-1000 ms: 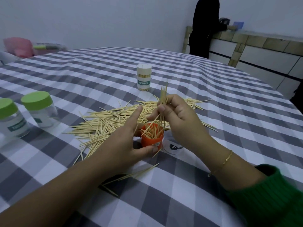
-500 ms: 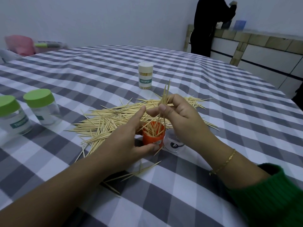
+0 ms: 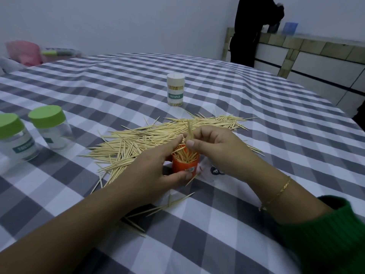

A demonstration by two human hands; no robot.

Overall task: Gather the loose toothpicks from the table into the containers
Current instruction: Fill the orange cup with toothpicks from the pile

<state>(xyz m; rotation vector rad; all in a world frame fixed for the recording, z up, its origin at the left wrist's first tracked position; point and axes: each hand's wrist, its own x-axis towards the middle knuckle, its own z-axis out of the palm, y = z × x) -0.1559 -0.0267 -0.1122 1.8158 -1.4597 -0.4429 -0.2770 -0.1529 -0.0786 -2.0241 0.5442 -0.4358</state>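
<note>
A small orange container (image 3: 184,166) stands on the checked cloth, partly filled with upright toothpicks. My left hand (image 3: 156,171) wraps around its left side and holds it steady. Directly above its mouth, my right hand (image 3: 215,149) pinches a small bunch of toothpicks (image 3: 190,129), whose lower ends reach into the container. A wide pile of loose toothpicks (image 3: 142,141) lies just behind and to the left. A few more toothpicks (image 3: 169,204) lie in front of my left wrist.
Two clear jars with green lids (image 3: 50,128) (image 3: 13,136) stand at the left. A white lidded toothpick tube (image 3: 175,89) stands behind the pile. A clear lid or jar (image 3: 214,171) lies under my right hand. A person in black (image 3: 248,30) stands at a far counter.
My right hand has lowered the bunch of toothpicks, so less of it sticks up above the fingers. My left hand stays on the orange container.
</note>
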